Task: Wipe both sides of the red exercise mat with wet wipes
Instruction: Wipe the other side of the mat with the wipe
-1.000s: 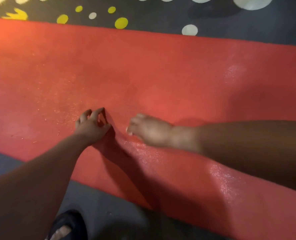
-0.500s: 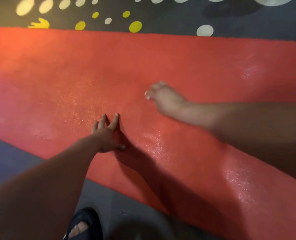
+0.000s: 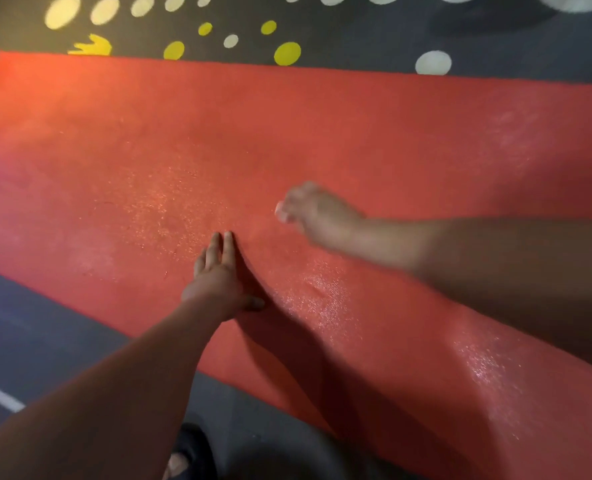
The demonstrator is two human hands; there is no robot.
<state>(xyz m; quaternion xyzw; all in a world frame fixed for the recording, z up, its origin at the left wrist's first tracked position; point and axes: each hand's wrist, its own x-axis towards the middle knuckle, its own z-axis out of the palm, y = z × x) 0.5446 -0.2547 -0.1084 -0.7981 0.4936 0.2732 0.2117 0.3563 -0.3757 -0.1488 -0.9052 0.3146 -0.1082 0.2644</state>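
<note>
A red mat (image 3: 322, 133) lies flat on a dark grey floor (image 3: 45, 323) and fills most of the view, running from the upper left to the lower right. The person's left hand (image 3: 218, 278) rests on the mat near its near edge, palm down, with the fingers (image 3: 228, 247) straight and together and the thumb out to the side, holding nothing. The right hand (image 3: 317, 216) is over the middle of the mat, just beyond the left hand and to its right. It is blurred, its fingers look bent downward, and a small pale spot shows at the fingertips. The blur hides whether it is a wipe, so I cannot tell if this hand grasps anything. Wet, glinting patches (image 3: 322, 299) mark the mat beside the left hand and along the near edge to the right. Yellow and white dots (image 3: 287, 53) are painted on the floor past the mat's far edge. A foot in a dark sandal (image 3: 187, 452) stands on the floor just off the near edge.
</note>
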